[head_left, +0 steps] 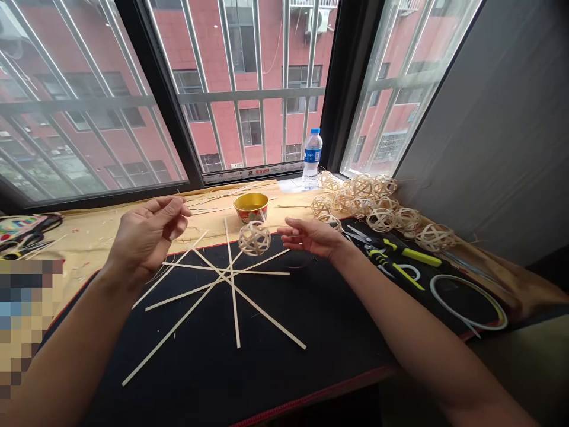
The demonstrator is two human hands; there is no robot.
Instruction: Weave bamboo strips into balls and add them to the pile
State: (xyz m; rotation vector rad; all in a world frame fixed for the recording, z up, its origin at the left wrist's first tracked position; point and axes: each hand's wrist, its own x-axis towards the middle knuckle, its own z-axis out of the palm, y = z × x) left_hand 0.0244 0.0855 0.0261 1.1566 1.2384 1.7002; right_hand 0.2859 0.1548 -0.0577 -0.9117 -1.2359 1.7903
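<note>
My left hand point(153, 234) is raised over the left side of the mat, thumb and fingers pinched together. Whatever lies in that pinch is too thin to make out. A woven ball of pale bamboo-like strips point(254, 238) is between my two hands, nearer the right; whether it rests on the mat or hangs above it, I cannot tell. Just right of the ball, my right hand point(313, 238) has its fingers stretched out, thumb apart from them. Below, several flat pale strips point(231, 276) lie crossed like a star on the black mat point(191, 367).
Behind the ball stands a gold-lined bowl point(251, 207), and a water bottle point(312, 157) by the window. Several finished woven balls point(362, 198) are piled at right. Yellow-handled pliers point(395, 267), scissors point(360, 234) and a coiled pale strip point(469, 301) lie nearer. More scissors point(29, 240) lie far left.
</note>
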